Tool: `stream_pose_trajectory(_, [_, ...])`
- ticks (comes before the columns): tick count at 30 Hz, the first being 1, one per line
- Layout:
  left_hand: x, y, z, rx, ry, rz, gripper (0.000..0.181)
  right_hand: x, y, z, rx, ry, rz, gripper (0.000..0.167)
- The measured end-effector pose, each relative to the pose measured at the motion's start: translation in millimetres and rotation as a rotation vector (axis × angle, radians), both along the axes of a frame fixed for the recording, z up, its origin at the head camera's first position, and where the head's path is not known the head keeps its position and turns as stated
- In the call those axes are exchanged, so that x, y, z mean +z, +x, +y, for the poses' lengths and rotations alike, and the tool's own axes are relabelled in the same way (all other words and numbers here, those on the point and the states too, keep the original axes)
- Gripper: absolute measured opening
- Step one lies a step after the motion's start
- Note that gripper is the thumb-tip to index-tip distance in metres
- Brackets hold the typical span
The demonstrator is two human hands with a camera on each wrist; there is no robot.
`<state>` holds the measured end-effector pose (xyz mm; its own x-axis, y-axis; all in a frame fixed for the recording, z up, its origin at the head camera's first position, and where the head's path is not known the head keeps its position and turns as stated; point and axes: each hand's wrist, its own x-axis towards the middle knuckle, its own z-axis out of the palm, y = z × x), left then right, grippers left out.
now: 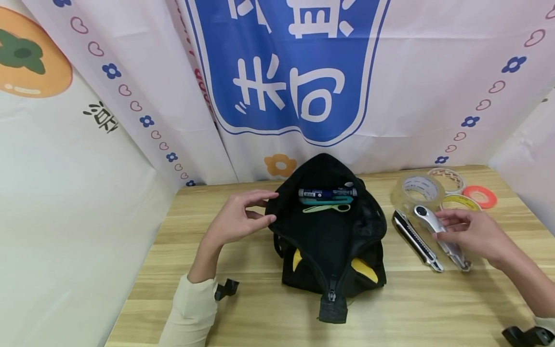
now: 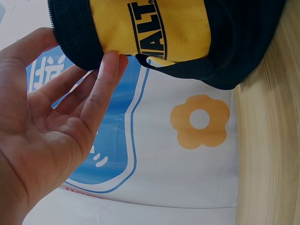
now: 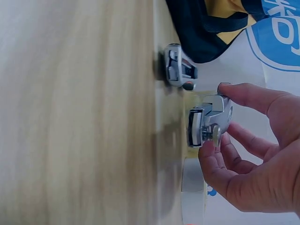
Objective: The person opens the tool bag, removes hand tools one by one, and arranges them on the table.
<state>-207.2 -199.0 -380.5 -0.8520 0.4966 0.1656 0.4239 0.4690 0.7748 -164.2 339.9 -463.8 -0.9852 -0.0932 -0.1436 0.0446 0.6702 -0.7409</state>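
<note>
A black and yellow tool bag [image 1: 321, 236] lies unzipped on the table, its mouth gaping. Inside it are a dark blue marker [image 1: 327, 193], a teal item [image 1: 325, 201] and light green scissors [image 1: 327, 208], partly hidden. My left hand [image 1: 240, 214] pinches the left rim of the bag between thumb and fingers; in the left wrist view the fingertips press its yellow side [image 2: 117, 28]. On the right, my right hand [image 1: 477, 233] grips a silver utility knife [image 3: 213, 117] between thumb and fingers. Beside it lies a black and silver snap-off cutter [image 1: 416, 241].
Behind the right hand are several tape rolls: a wide clear one [image 1: 401, 195], another clear roll [image 1: 446, 173], a yellow-cored one [image 1: 461, 200] and a flat red-orange one [image 1: 485, 196]. A printed cloth [image 1: 416, 86] hangs along the back edge of the wooden table [image 1: 260, 313].
</note>
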Motion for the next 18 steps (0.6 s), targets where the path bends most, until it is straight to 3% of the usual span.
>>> stream_pose_trajectory(12, [-1.5, 0.4, -0.4, 0.001, -0.006, 0.002, 0.048, -18.1, 2.1, 0, 0.026, 0.065, -0.006, 0.07])
stream_pose_trajectory(18, [-0.2, -0.2, 0.5, -0.001, -0.007, 0.002, 0.048, -18.8, 3.1, -1, 0.025, 0.082, -0.003, 0.068])
